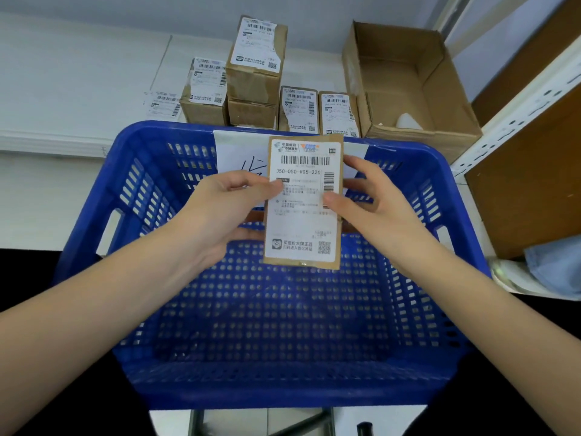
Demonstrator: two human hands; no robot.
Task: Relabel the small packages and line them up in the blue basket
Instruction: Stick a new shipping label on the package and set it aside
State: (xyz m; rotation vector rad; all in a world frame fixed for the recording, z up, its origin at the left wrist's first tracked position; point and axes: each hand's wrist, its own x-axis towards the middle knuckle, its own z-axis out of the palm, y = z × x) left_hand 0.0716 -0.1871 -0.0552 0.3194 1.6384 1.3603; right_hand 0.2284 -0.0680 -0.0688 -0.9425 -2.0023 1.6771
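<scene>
From the head camera, both the left hand (226, 209) and the right hand (367, 199) are pinching a labelled package (303, 202) above the blue basket (94, 196), which is holding nothing yet; other packages (256, 70) are waiting behind it.

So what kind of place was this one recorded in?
Probably a parcel packing or dispatch room: labelled cardboard parcels stacked by the wall, a blue basket, and a small package with a shipping label held by both hands.

A white table (78, 89) meets a pale wall (125, 4), with white metal shelving (515, 111) at right.
</scene>
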